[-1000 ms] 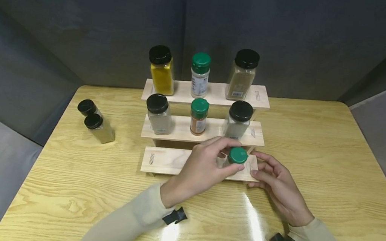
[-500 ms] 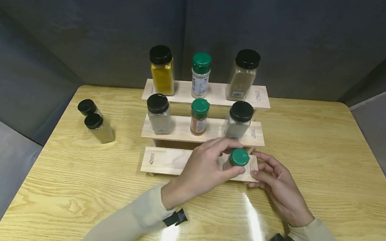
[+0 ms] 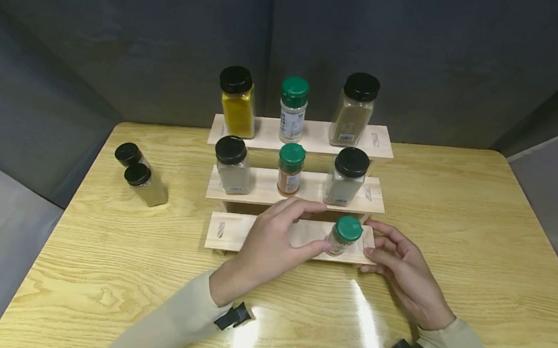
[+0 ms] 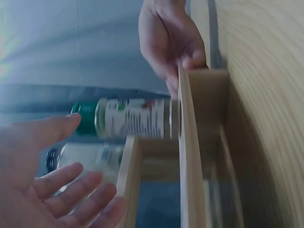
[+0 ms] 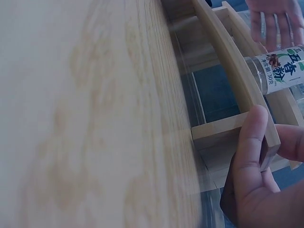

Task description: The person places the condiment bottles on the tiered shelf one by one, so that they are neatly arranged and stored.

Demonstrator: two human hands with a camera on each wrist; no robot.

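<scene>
A green-capped spice jar [image 3: 345,235] stands upright at the right end of the bottom step of a wooden spice rack [image 3: 254,232]. My left hand [image 3: 271,239] is just left of that jar, thumb and fingers spread and relaxed, with nothing held. In the left wrist view the thumb [image 4: 57,130] appears near the green cap [image 4: 86,118]; whether it touches cannot be told. My right hand [image 3: 406,274] pinches the right end of the bottom step, thumb [image 5: 251,137] in front and fingers behind. Printed characters show on the jar's label [image 5: 282,71] in the right wrist view.
On the middle step stand two black-capped jars [image 3: 233,173] [image 3: 346,185] around a green-capped jar [image 3: 290,175]. The top step bears a yellow-filled jar [image 3: 237,108], a green-capped jar [image 3: 293,115] and a brown-filled jar [image 3: 353,117]. Two black-capped jars [image 3: 150,188] [image 3: 129,154] stand at the table's left.
My left hand has let go of the green-capped jar and drawn back to the left. The jar stays on the bottom step, slightly right of before. My right hand keeps its hold on the rack.
</scene>
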